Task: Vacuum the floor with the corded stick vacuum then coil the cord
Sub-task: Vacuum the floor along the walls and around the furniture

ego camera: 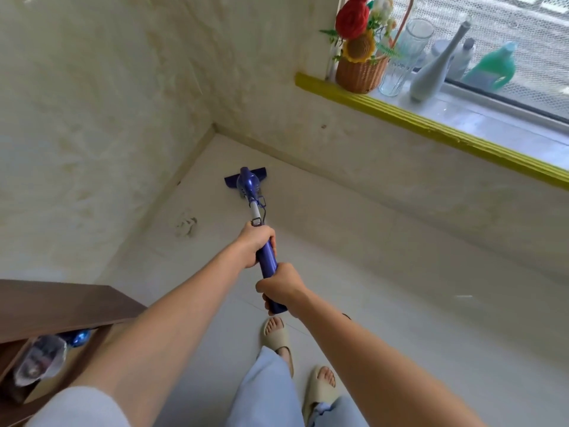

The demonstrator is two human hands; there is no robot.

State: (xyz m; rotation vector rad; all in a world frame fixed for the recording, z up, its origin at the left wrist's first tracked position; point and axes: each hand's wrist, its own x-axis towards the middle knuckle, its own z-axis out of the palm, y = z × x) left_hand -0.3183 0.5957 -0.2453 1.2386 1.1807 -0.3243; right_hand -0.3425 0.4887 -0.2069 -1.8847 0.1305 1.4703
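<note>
Here, by label:
Floor (385, 272): pale, glossy tile meeting cream walls in a corner at 12 o'clock.
Vacuum (251, 186): blue, head flat on the floor near that corner.
Left hand (255, 238): curled round the handle, higher up.
Right hand (281, 286): gripping the handle end.
Sill (431, 124): yellow-edged, at 2 o'clock, bearing a basket (360, 72) and vase (437, 66).
Shelf (55, 306): brown, at 8 o'clock.

Vacuum handle (267, 257) partly covered by left hand (256, 240) and right hand (281, 286). Cord (262, 208) too thin to follow past the left hand. Wooden shelf (52, 303) cut by left edge; bagged items beneath it blurred. Green bottle (492, 67) blurred behind glass.
</note>
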